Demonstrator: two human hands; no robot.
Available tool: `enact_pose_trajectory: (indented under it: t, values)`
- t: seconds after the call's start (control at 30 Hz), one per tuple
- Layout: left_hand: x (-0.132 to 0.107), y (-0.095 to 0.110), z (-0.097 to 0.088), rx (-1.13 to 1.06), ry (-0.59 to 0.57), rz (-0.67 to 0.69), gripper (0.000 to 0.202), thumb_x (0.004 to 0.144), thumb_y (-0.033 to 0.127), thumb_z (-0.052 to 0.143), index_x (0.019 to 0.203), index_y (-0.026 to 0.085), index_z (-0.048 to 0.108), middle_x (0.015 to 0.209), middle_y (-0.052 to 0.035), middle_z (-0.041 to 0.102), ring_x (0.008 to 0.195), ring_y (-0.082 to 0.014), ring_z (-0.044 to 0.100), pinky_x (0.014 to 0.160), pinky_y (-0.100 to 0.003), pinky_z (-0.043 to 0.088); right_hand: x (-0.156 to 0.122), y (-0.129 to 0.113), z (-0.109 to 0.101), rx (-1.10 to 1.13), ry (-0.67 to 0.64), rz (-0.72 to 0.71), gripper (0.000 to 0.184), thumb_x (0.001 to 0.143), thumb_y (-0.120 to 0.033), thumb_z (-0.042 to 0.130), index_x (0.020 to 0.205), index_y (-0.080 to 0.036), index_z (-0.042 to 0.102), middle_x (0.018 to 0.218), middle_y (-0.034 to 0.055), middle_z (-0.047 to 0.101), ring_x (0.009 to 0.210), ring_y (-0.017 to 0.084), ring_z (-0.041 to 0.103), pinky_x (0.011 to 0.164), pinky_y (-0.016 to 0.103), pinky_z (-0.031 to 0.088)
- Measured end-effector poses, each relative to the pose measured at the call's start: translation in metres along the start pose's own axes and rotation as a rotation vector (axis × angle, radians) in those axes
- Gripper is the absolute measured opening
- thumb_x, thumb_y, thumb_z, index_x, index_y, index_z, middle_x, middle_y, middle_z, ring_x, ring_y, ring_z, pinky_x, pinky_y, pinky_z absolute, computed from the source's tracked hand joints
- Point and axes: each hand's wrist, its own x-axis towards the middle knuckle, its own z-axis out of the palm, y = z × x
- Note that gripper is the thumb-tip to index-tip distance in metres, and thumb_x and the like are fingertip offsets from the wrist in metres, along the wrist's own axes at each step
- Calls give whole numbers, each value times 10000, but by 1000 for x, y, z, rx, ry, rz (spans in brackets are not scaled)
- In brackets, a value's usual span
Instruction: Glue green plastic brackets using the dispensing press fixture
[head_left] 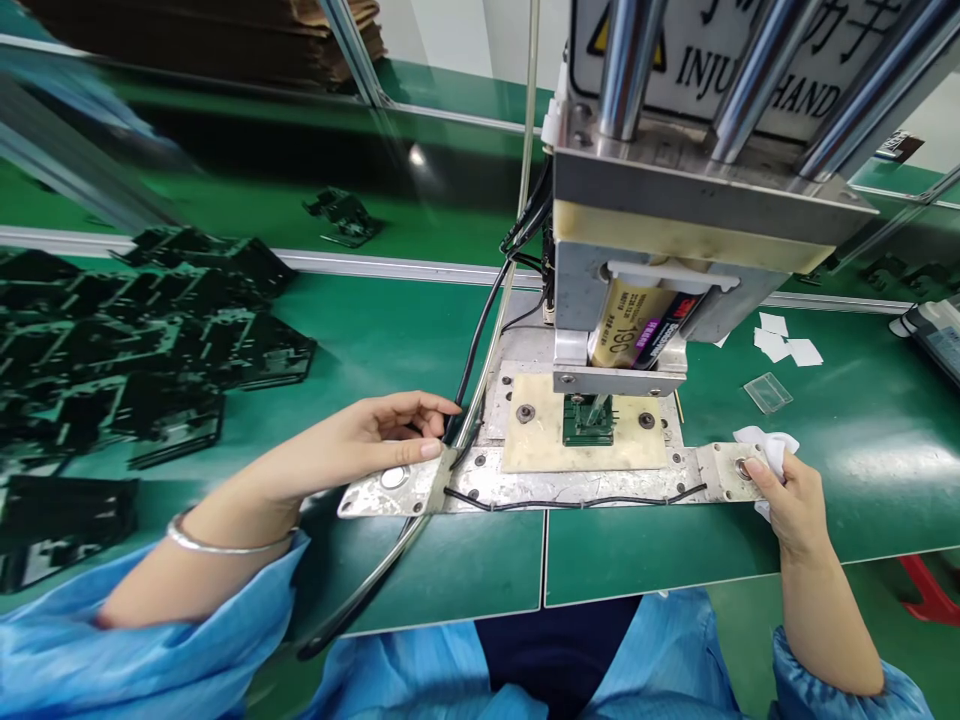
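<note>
My left hand (386, 440) is over the left end of a metal press base (480, 480), thumb and curled fingers apart, beside a round button (393, 477). Its fingertips are close to a black cable (472, 370); whether they touch it I cannot tell. At the base's other end, my right hand (799, 505) has its thumb on the right button (742, 467). A crumpled white cloth (780, 447) is caught in that hand, its fingers partly hidden. Between the hands, a small green circuit board (577, 430) sits on a cream plate (525, 450) under the press head (619, 382).
Many dark circuit boards (172, 340) are piled at the left. One board (343, 216) lies behind the metal rail. A gold and black battery-like pack (637, 320) is in the press. White paper pieces (772, 345) and a clear plastic square (768, 393) lie at the right.
</note>
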Motion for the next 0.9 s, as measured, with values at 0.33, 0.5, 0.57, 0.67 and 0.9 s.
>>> enact_pose_trajectory:
  t: [0.33,0.5,0.57,0.67,0.9]
  values:
    - [5,-7,-4,1,-10,26,580,680,454,764,1147,154,594,891,-40,578,782,-173,513,720,-267,433,-1,-1,-2,-3,-11,29,530,740,-640,734,572,-160,585,531,7,434,518,162,374,464,258,283]
    - [4,-6,-2,-12,11,23,546,681,416,756,1142,166,605,882,-36,594,814,-185,536,749,-274,446,-1,1,-1,8,-19,35,515,739,-623,740,579,-160,583,544,5,434,534,163,374,476,259,279]
    - [4,-7,-2,-9,22,19,540,677,416,754,1134,167,612,877,-33,597,812,-184,542,743,-271,450,0,1,0,10,-20,32,507,743,-613,738,578,-160,580,546,4,434,535,162,372,478,260,282]
    - [2,-6,-4,21,31,11,549,681,450,752,1135,171,620,889,-38,614,834,-198,568,767,-284,472,-1,0,-1,11,-20,29,496,747,-599,735,579,-159,582,544,4,436,533,161,375,478,259,288]
    - [-6,31,7,334,207,86,787,648,634,772,1310,287,528,1356,-79,561,1260,-347,521,990,-410,484,-1,-5,0,31,-27,11,475,754,-576,742,590,-161,578,549,1,443,515,154,378,458,251,278]
